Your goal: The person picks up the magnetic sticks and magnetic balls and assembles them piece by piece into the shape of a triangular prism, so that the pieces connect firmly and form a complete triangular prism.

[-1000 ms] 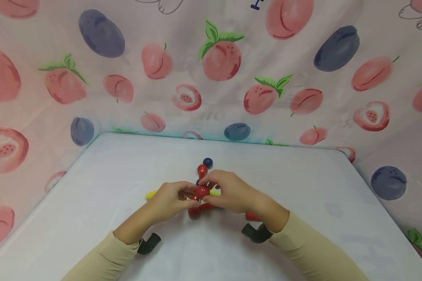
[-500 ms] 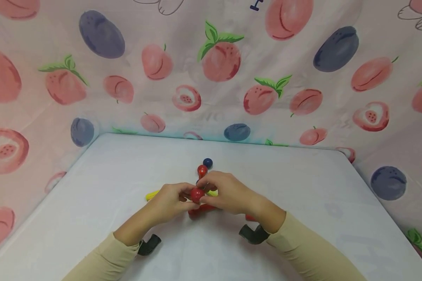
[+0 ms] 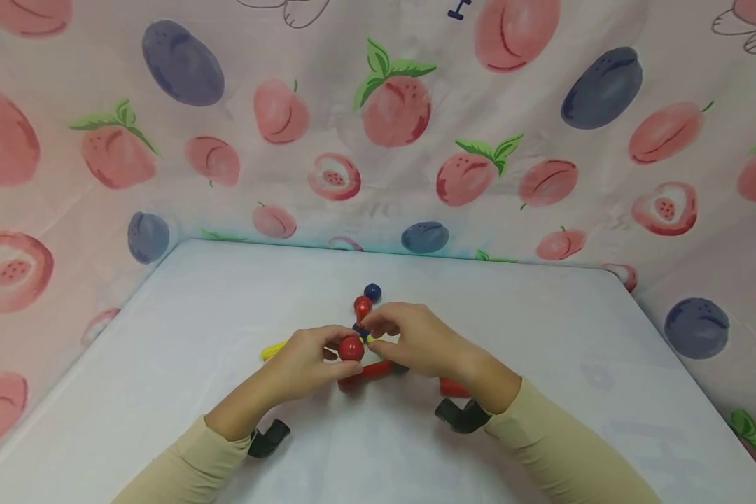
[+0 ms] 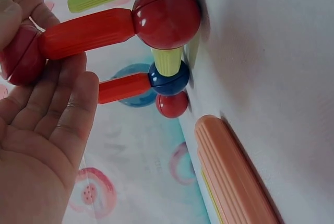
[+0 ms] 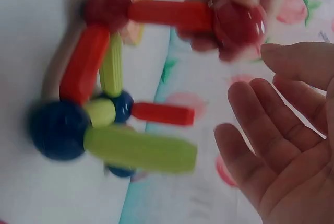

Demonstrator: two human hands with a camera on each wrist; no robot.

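My left hand (image 3: 309, 360) holds a red ball (image 4: 23, 54) at the top of an upright red rod (image 4: 86, 32); thumb and fingers are around the ball. At its lower end the rod meets another red ball (image 4: 167, 16) on the table. From there a second red rod (image 5: 85, 65) runs to a blue ball (image 5: 60, 129), which carries an upright yellow-green rod (image 5: 143, 148). More rods join behind, among them a red rod (image 5: 163, 113) standing on a blue ball (image 5: 122, 106). My right hand (image 3: 416, 339) hovers beside the held ball, fingers apart and holding nothing.
A loose yellow rod (image 3: 272, 349) lies left of the frame of rods, and an orange-pink rod (image 4: 235, 172) shows in the left wrist view. A red rod (image 3: 453, 387) lies by my right wrist. A fruit-print cloth (image 3: 378, 175) hangs behind the white table (image 3: 510, 308).
The red ball has moved a little left onto the top of the upright red rod. My right hand has let go of it and drawn off to the right; the left hand stays nearly still.
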